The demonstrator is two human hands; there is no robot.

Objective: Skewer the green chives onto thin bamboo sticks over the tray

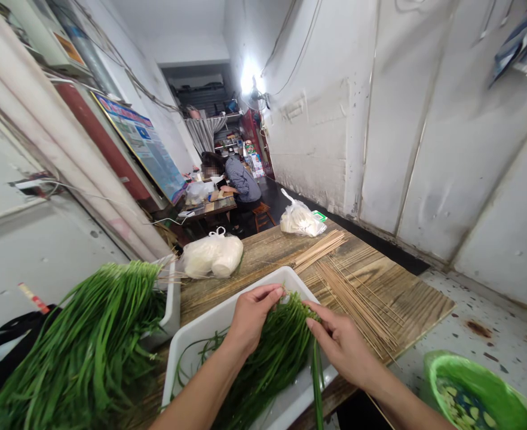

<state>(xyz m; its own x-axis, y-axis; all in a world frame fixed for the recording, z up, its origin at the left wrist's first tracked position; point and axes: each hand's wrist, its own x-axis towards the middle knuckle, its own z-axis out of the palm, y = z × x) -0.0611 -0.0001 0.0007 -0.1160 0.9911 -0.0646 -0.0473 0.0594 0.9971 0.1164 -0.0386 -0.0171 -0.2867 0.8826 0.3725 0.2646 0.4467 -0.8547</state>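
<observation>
My left hand [257,310] is closed in a pinch above the white tray [187,337], beside the pale stem ends of a bunch of garlic chives [276,352]. What lies between its fingertips is too small to make out. My right hand [337,337] is closed with thumb and forefinger on chives at the right end of the row. Several long green blades hang below that hand over the tray's edge. Most of the bunch lies inside the tray, leaves toward me. Bamboo skewers [357,304] lie loose on the wooden table [407,286] beyond my right hand.
A large heap of chives [97,322] drapes over another white tray [172,298] at left. Tied plastic bags [214,254] and another bag [302,218] stand at the table's far side. A green bucket [483,382] sits lower right. A seated person [241,179] is farther back.
</observation>
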